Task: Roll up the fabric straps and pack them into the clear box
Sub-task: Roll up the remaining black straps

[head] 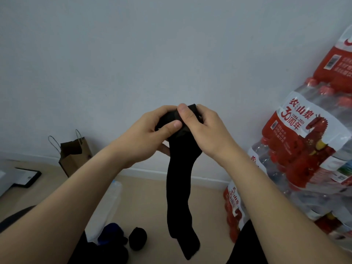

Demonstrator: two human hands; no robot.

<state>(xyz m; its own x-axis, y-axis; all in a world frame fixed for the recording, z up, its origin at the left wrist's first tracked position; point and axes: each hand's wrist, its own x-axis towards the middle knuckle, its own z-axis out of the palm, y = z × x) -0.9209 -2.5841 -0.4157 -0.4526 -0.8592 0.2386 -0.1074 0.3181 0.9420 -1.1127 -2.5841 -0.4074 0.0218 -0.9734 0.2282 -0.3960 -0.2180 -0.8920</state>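
Black strap (179, 187) pinched, hands (152, 130) midair

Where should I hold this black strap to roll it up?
Likely at the bunched top end of the black strap, pinched from either side by left hand and right hand: the started roll sits there, and the tail hangs free below, ready to feed up.

Left hand (152, 128) and right hand (202, 128) meet at centre, a fabric strap (179, 187) hanging down from them. A paper bag (76, 155) stands by the wall (114, 54) at left; stacked water packs (304, 140) sit at right.
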